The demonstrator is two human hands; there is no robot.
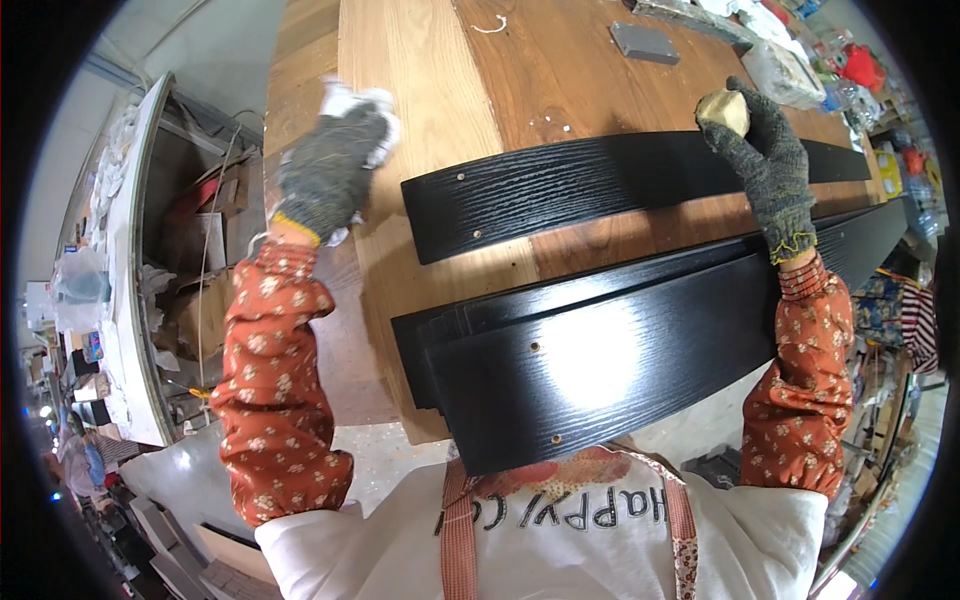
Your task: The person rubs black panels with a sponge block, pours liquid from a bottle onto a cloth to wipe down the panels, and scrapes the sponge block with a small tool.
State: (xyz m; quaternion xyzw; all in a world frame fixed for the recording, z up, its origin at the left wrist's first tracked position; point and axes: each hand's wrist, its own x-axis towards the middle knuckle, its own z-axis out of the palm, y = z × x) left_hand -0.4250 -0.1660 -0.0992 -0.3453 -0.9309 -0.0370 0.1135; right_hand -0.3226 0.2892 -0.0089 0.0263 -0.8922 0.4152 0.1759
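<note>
Both my hands wear grey knit gloves with yellow cuffs. At the left, over the wooden table (420, 90), my left hand (325, 170) is closed on a crumpled white cloth (384, 118). My right hand (775, 170) grips a pale tan, rounded block (724, 111) between thumb and fingers; its exact kind is unclear. Beneath that hand lies a long black board (570, 185) with wood grain and two small holes near its left end. Closer to my body is a stack of similar black boards (500, 390), its top one reflecting a bright light.
A flat grey block (645, 43) and a bit of white string (490, 25) lie at the table's far side. Plastic bags and assorted items crowd the far right, near a wrapped clear package (783, 75). On the left stands a white-edged shelf unit (140, 260) with cardboard inside.
</note>
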